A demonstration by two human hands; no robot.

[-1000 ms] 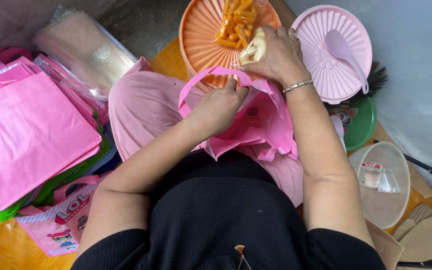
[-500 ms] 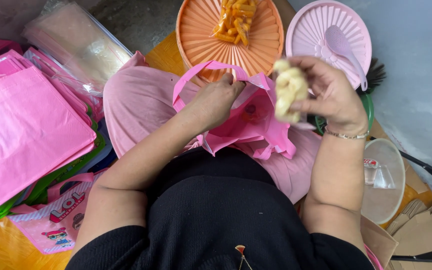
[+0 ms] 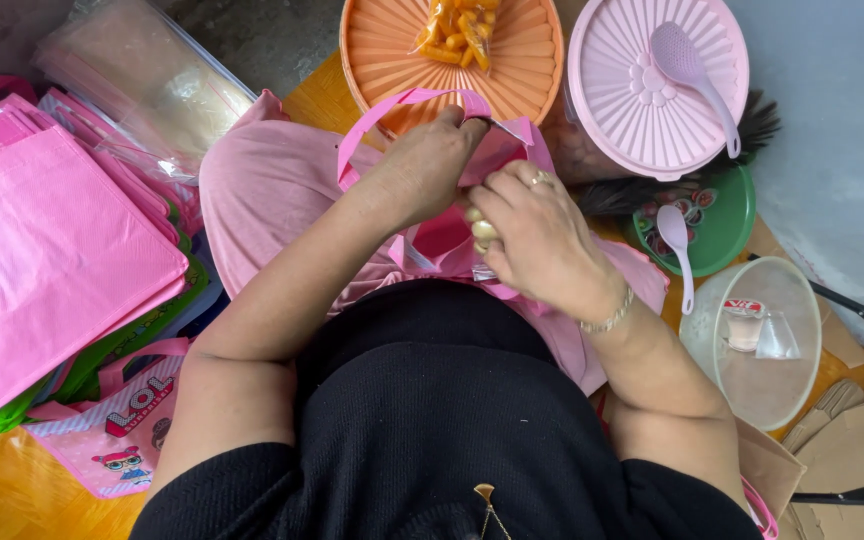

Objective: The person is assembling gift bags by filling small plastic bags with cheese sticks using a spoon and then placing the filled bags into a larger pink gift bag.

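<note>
On my lap lies a pink tote bag [image 3: 442,232]; its handle [image 3: 392,105] loops up in front. My left hand [image 3: 430,160] grips the bag's upper edge and holds the mouth apart. My right hand [image 3: 537,240] is closed around a pale snack packet [image 3: 482,230] and sits at the bag's mouth, mostly covering the packet. Just beyond my hands stands an orange ribbed tray [image 3: 512,60] with a clear packet of orange snacks [image 3: 457,28] on it.
A stack of pink tote bags [image 3: 47,250] and clear plastic bags [image 3: 137,80] lie at the left. At the right are a pink ribbed lid [image 3: 632,110] with a pink spoon [image 3: 687,70], a green plate [image 3: 727,225] and a clear bowl [image 3: 767,390].
My right hand left the orange tray with the pale packet, swung right, then came down to the bag's mouth. My left hand kept hold of the bag.
</note>
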